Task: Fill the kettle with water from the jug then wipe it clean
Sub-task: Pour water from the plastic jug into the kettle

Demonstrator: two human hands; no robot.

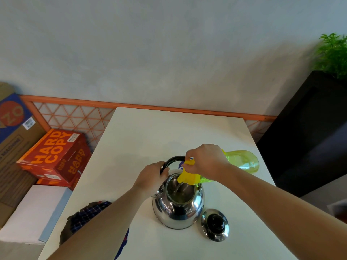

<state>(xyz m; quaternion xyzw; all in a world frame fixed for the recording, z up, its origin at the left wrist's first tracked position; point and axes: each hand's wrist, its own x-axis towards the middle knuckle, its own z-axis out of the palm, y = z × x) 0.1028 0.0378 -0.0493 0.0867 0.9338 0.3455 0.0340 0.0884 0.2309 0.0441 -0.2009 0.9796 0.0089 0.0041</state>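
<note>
pouring thin stream from tilted jug into open kettle, right hand clasped round yellow jug top, left hand gripping black handle, lid on table beside kettle.

Lid crowds kettle; far table open.

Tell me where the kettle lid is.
Head view: the lid lies on the table, lower right, just right of the kettle.
</note>
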